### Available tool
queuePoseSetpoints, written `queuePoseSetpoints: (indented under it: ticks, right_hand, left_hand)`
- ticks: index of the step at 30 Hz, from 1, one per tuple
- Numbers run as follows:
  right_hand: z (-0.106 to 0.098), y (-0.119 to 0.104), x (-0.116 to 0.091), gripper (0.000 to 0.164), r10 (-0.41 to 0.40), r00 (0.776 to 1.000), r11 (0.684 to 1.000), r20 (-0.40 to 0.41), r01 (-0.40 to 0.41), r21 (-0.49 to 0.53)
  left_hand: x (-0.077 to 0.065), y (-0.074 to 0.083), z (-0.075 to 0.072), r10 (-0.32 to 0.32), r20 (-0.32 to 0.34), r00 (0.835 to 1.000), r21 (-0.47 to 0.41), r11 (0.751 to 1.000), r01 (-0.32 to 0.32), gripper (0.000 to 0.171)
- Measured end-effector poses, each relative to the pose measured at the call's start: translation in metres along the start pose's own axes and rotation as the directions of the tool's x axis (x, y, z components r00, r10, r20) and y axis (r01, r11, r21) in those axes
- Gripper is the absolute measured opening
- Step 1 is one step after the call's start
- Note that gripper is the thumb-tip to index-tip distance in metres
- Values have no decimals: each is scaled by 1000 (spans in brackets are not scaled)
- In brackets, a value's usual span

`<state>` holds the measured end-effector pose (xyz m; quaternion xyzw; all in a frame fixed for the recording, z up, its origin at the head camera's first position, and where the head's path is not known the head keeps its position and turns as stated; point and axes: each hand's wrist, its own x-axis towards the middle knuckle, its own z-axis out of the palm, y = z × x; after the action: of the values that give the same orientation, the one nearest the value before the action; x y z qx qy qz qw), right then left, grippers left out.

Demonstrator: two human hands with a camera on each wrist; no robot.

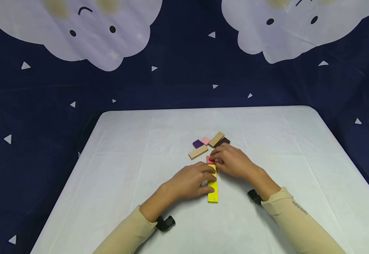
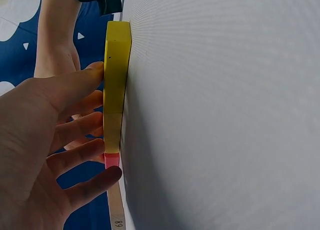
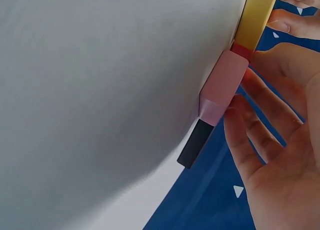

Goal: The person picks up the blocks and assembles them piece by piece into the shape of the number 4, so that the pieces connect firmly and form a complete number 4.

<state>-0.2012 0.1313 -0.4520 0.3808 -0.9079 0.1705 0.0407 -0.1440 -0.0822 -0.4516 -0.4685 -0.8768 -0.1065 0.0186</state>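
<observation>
Yellow bar (image 1: 213,197) on worktop (image 1: 140,141), red block (image 1: 208,159) at far end. Left hand (image 1: 189,180) spread along bar, grip wide; right hand (image 1: 235,161) at red block, pinch or mere touch hard to tell. Risk: bar and block pushed askew by uneven finger pressure.

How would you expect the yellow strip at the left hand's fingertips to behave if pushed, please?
Its sides look flat, so the yellow strip would probably slide rather than roll. Lying low, it seems unlikely to tip. A line across it in the left wrist view hints at separate pieces that might part.
</observation>
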Motion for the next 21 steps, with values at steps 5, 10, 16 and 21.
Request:
queuePoseSetpoints:
  ticks: [5, 10, 16, 21]
  right_hand:
    - [0, 0, -1, 19, 3, 1000, 1000, 9, -3, -1]
    - [-1, 1, -1, 18, -6, 1000, 1000, 8, 6, 3]
    - [-2, 1, -3, 17, -9, 1000, 1000, -5, 10, 7]
    - [-1, 0, -4, 17, -15, 1000, 1000, -12, 15, 10]
  left_hand:
    - [1, 0, -1, 1, 1, 1000, -1, 1000, -1, 36]
    - [1, 0, -1, -2, 0, 1000, 8, 1000, 2, 36]
    - [2, 0, -1, 0, -7, 1000, 7, 1000, 0, 36]
    - [2, 1, 0, -2, 0, 1000, 7, 1000, 2, 36]
